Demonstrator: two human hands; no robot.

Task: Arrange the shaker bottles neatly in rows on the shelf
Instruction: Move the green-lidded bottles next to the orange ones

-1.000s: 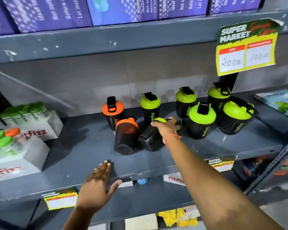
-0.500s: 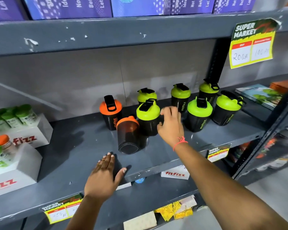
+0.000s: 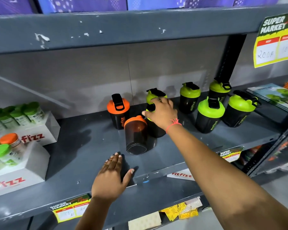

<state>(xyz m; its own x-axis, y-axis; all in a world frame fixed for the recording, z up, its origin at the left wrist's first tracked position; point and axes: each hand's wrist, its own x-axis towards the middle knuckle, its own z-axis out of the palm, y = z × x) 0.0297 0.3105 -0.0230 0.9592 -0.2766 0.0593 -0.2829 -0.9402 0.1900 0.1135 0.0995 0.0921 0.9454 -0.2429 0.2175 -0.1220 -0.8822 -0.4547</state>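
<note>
Black shaker bottles stand on the grey shelf (image 3: 83, 156). My right hand (image 3: 160, 113) is closed over the lid of an upright green-lid bottle (image 3: 156, 130) at the middle. Another green-lid bottle (image 3: 154, 95) stands right behind it. An orange-lid bottle (image 3: 118, 112) stands upright at the left end. In front of it a second orange-lid bottle (image 3: 135, 135) lies on its side, base towards me. More green-lid bottles stand to the right: (image 3: 189, 97), (image 3: 219, 88), (image 3: 209, 115), and one leaning (image 3: 239, 108). My left hand (image 3: 111, 176) rests flat on the shelf's front edge, fingers apart.
White fitfizz boxes (image 3: 37, 130) holding small green and orange capped jars sit at the left. Booklets (image 3: 272, 95) lie at the far right past a dark upright post (image 3: 231, 55). A yellow price card (image 3: 276, 40) hangs from the upper shelf, which carries purple boxes.
The green-lid bottle that lay on its side under my right hand now stands upright. My hand let go of it briefly and is now closed over its lid. My left hand stayed put.
</note>
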